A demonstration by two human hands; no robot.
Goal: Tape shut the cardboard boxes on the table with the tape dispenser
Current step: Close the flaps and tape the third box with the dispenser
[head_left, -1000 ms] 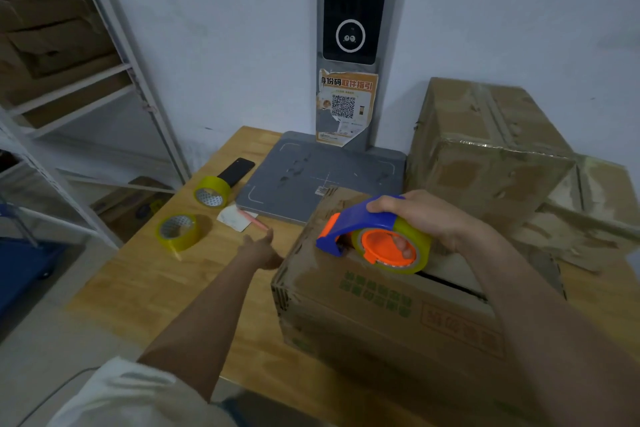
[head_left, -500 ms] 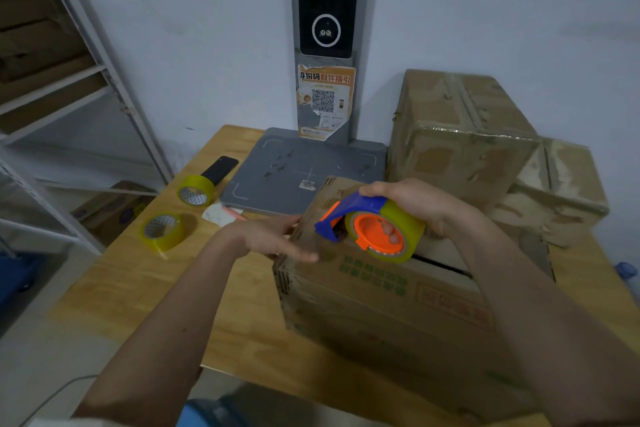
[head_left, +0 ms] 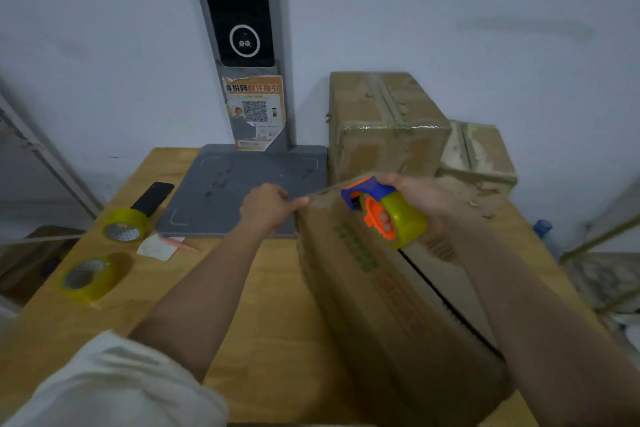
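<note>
A large cardboard box (head_left: 391,291) lies in front of me on the wooden table (head_left: 242,305), its top seam a dark open slit. My right hand (head_left: 415,196) grips a blue and orange tape dispenser (head_left: 384,215) loaded with a yellowish roll, resting on the box's far top end. My left hand (head_left: 270,204) pinches the free end of the tape at the box's far left corner, fingers curled. Two more boxes stand behind: a tall one (head_left: 381,128) and a smaller one (head_left: 478,156), both with tape over their seams.
Two spare tape rolls (head_left: 124,224) (head_left: 86,277) lie at the left of the table beside a black phone (head_left: 152,198) and a paper scrap (head_left: 157,248). A grey scanner base (head_left: 225,191) with an upright post stands at the back. Metal shelving rises at left.
My left hand has moved from the box's near left side up to its far left corner and closed its fingers. The dispenser stays on the box top. The view has tilted downward.
</note>
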